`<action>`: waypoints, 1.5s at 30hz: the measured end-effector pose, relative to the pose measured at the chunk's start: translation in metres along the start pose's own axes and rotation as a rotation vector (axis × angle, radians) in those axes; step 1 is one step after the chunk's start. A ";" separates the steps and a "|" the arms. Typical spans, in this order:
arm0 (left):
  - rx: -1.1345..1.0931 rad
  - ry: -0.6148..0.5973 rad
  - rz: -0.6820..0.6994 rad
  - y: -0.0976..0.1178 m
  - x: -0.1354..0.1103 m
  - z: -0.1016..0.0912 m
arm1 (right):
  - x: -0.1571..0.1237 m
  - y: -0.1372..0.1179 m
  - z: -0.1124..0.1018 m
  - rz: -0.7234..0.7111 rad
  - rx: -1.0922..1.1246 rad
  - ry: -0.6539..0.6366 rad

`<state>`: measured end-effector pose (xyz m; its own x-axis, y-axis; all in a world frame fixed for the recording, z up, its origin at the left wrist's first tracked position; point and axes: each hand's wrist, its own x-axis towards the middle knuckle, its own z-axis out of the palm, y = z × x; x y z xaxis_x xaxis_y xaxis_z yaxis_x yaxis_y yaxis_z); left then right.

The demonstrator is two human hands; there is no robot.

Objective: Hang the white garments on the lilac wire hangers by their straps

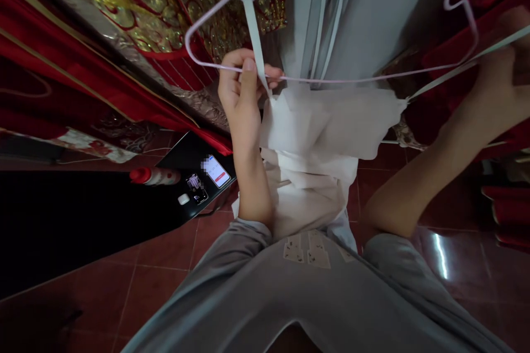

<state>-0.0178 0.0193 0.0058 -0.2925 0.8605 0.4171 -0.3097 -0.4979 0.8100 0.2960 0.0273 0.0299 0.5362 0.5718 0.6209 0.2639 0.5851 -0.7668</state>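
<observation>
Head-worn, the camera looks forward and down, close above a grey T-shirt (290,298) at six o'clock, pink hanger (331,81) at one.

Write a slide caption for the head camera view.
Left hand holding a pale-pink hanger and one strap of a white garment; right hand at the other strap.

The hanger (343,81) looks like smooth plastic; the garment (327,121) is matt, crumpled cloth with flat fabric straps (254,33). The costume (141,11) is rough, glittering cloth; the tiles (165,248) look glossy.
</observation>
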 end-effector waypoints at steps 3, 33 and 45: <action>0.012 -0.032 0.010 0.005 0.007 -0.005 | 0.019 0.021 -0.010 -0.181 -0.114 -0.033; 0.150 0.070 -0.008 -0.008 -0.013 0.007 | -0.108 -0.043 0.050 -0.260 -0.615 -0.727; 0.217 -0.225 -0.179 0.047 -0.014 -0.014 | -0.131 -0.021 0.070 -0.158 -0.522 -0.626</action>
<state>-0.0415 -0.0176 0.0325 -0.0374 0.9462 0.3214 -0.1319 -0.3235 0.9370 0.1643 -0.0192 -0.0240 -0.0432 0.8097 0.5853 0.7194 0.4317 -0.5441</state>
